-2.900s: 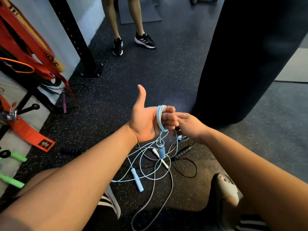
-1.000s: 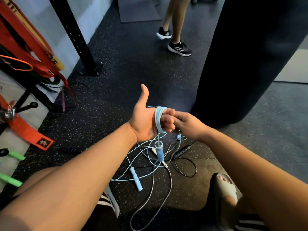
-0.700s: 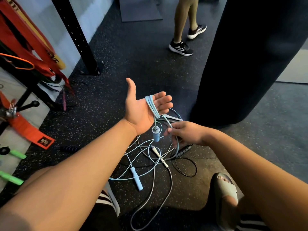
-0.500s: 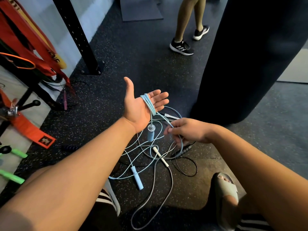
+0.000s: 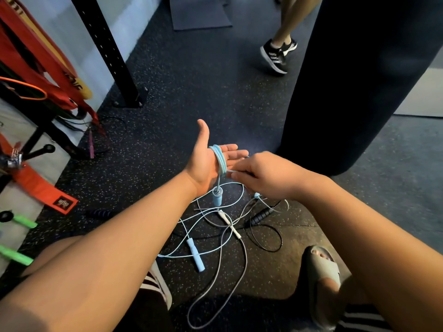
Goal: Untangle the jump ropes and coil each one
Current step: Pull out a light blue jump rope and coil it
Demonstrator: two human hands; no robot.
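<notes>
Blue jump rope (image 5: pixel 220 161) is looped round the left hand (image 5: pixel 205 161), kept flat and straight-fingered as a spool | pinched further along by the right hand (image 5: pixel 266 176), apparently to feed turns.

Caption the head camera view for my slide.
Light blue jump rope looped around the open left hand; right hand pinches its strand above tangled ropes on speckled black floor.

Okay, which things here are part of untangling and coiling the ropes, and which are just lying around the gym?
Job: light blue rope wound round the left hand, right hand pinching it; white-handled rope; black rope.
Lying about: punching bag; orange strap; green handles; grey mat.
</notes>
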